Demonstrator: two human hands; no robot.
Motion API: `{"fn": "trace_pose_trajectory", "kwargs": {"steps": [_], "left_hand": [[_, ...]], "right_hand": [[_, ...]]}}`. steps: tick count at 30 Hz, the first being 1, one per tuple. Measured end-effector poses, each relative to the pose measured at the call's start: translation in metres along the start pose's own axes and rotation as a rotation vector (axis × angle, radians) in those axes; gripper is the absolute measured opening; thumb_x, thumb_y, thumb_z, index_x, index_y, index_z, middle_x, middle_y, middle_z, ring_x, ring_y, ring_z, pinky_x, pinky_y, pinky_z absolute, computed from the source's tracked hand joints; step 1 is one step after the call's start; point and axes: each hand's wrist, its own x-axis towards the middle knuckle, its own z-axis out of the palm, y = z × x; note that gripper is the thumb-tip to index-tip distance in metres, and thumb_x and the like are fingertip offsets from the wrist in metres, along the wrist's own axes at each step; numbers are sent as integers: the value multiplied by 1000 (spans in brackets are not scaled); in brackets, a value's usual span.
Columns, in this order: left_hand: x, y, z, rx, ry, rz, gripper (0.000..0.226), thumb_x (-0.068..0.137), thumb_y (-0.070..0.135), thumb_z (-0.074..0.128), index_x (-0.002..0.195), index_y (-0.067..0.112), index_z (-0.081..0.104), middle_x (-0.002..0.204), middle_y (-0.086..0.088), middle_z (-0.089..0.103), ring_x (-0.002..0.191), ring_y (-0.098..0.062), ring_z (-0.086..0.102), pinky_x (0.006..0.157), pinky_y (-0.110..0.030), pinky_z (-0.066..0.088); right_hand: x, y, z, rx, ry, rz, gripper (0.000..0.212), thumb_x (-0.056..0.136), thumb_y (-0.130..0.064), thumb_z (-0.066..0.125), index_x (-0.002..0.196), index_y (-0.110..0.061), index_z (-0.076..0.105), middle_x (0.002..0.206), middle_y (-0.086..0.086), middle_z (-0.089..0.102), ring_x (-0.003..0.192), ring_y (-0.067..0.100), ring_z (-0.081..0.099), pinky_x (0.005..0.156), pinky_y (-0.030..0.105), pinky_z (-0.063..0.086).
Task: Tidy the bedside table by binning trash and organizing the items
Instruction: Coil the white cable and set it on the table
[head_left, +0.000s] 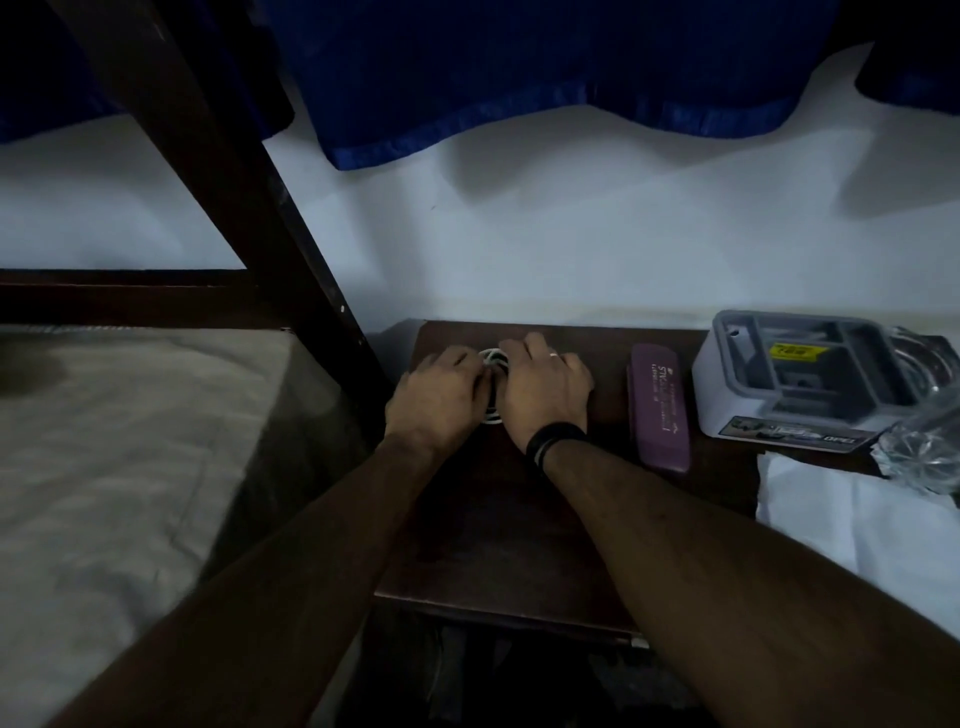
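A coiled white cable (492, 358) lies at the back left of the dark wooden bedside table (498, 545). My left hand (439, 397) and my right hand (545, 382) both rest on it, fingers curled around the coil from either side. Most of the cable is hidden under my hands. A black band circles my right wrist, and a ring shows on one finger. To the right lies a purple case (658, 408) with white lettering. Further right stands a grey-and-white organiser box (789, 379) with a yellow sticker.
Crinkled clear plastic wrap (922, 441) sits at the table's right edge, over a white sheet (852, 514). A bed with a pale mattress (114, 457) and a dark wooden post (234, 171) stands on the left. Blue curtains hang over the white wall behind.
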Motion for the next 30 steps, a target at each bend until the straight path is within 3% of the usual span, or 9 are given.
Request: {"fn": "trace_pose_trajectory", "kwargs": {"steps": [3,9,14,16,18,21,26,30], "left_hand": [[-4,-2,7,-59,6,-33,37,100,39,46,131,26,62,139,2,57,122,-28,53,94,-48,48],[13,-1,3,-259,94,-212,16,91,20,59,98,25,73,110,0,69,105,-25,64,88,-43,53],[27,-1,2,-372,53,-393,20,85,21,65,73,35,57,106,7,68,102,-21,64,91,-47,53],[34,-2,2,-465,52,-450,17,83,20,65,85,36,63,110,6,70,105,-21,65,95,-45,53],[39,-2,2,-458,45,-451,27,85,20,64,108,34,69,117,4,71,110,-23,66,98,-44,53],[39,-4,5,-415,61,-418,31,87,24,60,113,36,72,122,1,70,110,-26,66,96,-44,54],[28,-17,19,-353,42,-317,55,80,41,45,131,34,63,134,-1,61,123,-30,56,107,-44,42],[20,-20,21,-344,111,-282,52,95,40,52,144,22,52,144,-9,56,133,-29,48,113,-37,28]], "right_hand": [[0,1,-2,10,-2,1,37,101,-30,45,135,-23,59,128,3,59,111,27,63,98,42,38],[-3,1,-1,27,12,-9,41,101,-32,48,138,-22,60,127,5,62,109,29,62,97,43,41],[-1,1,0,-24,-13,-37,45,101,-32,42,143,-21,55,130,4,60,115,29,58,96,44,39],[-2,1,1,-45,-17,-48,48,101,-34,40,146,-20,51,132,3,60,117,29,56,95,44,39],[-2,1,1,-59,-16,-54,52,101,-38,39,148,-19,49,134,1,62,118,30,55,94,45,39],[-3,-1,1,-63,-2,-53,57,98,-43,38,148,-16,49,130,1,65,115,31,54,90,45,39],[-3,-2,3,-17,30,-15,61,96,-47,35,144,-13,52,124,4,68,113,31,56,90,46,42],[-4,-3,2,-1,50,-10,59,97,-46,36,144,-14,52,128,4,66,113,31,57,92,45,43]]}}
